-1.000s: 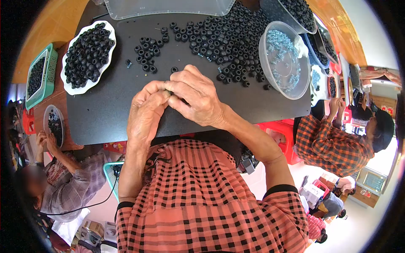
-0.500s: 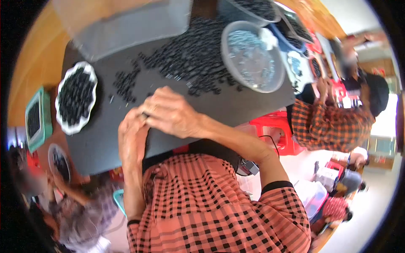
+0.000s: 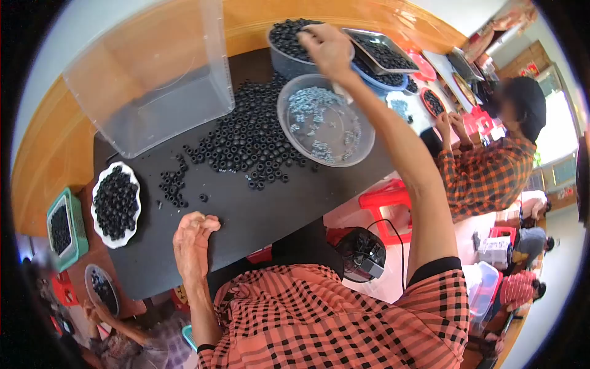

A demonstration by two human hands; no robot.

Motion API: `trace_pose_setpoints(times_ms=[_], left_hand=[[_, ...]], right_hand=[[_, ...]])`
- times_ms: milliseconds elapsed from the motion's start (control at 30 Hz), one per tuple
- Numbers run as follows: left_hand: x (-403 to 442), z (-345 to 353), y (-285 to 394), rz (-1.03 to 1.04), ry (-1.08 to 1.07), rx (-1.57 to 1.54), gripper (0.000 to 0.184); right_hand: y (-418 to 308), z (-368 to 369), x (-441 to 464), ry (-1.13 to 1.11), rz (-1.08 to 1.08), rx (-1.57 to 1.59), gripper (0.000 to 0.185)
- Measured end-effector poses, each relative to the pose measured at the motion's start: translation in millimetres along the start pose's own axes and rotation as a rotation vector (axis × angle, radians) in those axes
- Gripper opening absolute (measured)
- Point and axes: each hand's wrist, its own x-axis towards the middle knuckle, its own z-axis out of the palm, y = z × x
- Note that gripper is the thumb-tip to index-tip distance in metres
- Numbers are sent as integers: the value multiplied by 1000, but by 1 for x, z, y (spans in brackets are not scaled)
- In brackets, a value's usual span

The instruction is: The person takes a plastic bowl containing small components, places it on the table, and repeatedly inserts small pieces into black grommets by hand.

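Observation:
My right hand is over a deep tub of small black rings at the back. Its fingers are bent and slightly apart; I see nothing between them. Near the front edge of the dark table, my left hand has its fingers curled together. Whatever they may hold is hidden. Beyond the left hand lie one loose black ring and a small group of black rings. A larger spread of black rings covers the table's middle. Below my right forearm stands a clear round bowl with small pale-blue pieces.
A large clear plastic box stands at the back left. A white scalloped dish of black rings is at the left. A metal tray sits at the back right. A person works to the right, beside a red stool.
My hands were together above the front of the table. My right hand has moved away to the far tub; my left stays near the front edge. The view has shifted.

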Motion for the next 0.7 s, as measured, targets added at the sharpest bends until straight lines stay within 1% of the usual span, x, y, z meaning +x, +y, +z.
trace_pose_setpoints(times_ms=[33,100,167,233,267,300,333,367,400,433,467,500,533,600,633,700], left_hand=[[0,0,0,12,30,3,30],[-1,0,-3,7,23,33,35],[-2,1,-2,-15,95,42,33],[-4,4,0,-20,66,-19,18],[-5,5,0,-26,116,-26,18],[-5,5,0,-40,109,-38,16],[-6,4,-1,-52,96,-48,15],[-7,2,-2,-57,127,-54,15],[-7,0,-4,-46,109,-84,14],[-8,-1,-5,-32,85,-115,14],[-10,-3,-4,-25,80,-122,15],[-12,-4,-3,-23,90,-127,15],[-14,-6,-2,-17,98,-162,15],[-19,-10,1,-12,110,-197,15],[-21,-11,3,-12,121,-203,15],[-24,-14,3,-13,133,-215,16]], right_hand=[[14,-3,11,-87,71,-88,29],[49,3,23,-301,264,-167,38],[64,10,21,-352,344,-312,37],[55,14,13,-160,175,-313,34],[43,20,8,-64,38,-193,31],[28,23,2,36,-90,-70,27],[-22,17,-6,2,-57,46,19],[-58,20,-16,-71,38,312,16],[-88,25,-27,-126,-37,411,15],[-128,26,-40,-212,-39,507,14],[-159,27,-52,-343,-22,589,13],[-187,30,-62,-454,-54,685,12],[-209,40,-73,-513,-106,767,11],[-243,61,-87,-586,-257,790,18],[-256,69,-89,-626,-352,704,20],[-276,83,-92,-680,-422,687,20]])
